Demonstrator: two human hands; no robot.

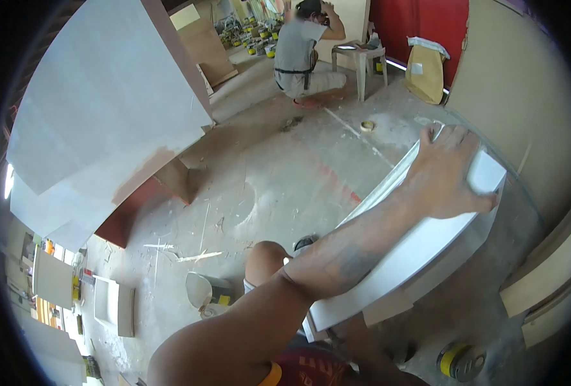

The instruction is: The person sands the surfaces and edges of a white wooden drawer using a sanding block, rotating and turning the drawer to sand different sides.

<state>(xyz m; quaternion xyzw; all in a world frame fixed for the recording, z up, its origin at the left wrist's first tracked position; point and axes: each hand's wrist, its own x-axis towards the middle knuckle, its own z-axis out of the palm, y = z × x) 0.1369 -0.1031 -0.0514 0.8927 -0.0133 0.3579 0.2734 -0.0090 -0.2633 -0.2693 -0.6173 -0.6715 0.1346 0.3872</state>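
Note:
My left arm reaches across the view, and my left hand (449, 167) is clasped over the far end of a long white board (395, 264). Its fingers curl over the upper edge and the thumb presses near the lower edge. The board slants from near my lap up to the right, with a narrow lengthwise strip along its left side. Part of its face is covered by my forearm. A shaded limb shows beneath the board's near end, but my right hand cannot be made out.
A large white panel (99, 103) stands at left. A cut plastic container (208, 293) and a white box (114, 307) sit on the floor. Another person (295, 55) squats near a small table (361, 56). A yellow-labelled can (460, 361) and curved boards (549, 264) lie to the right.

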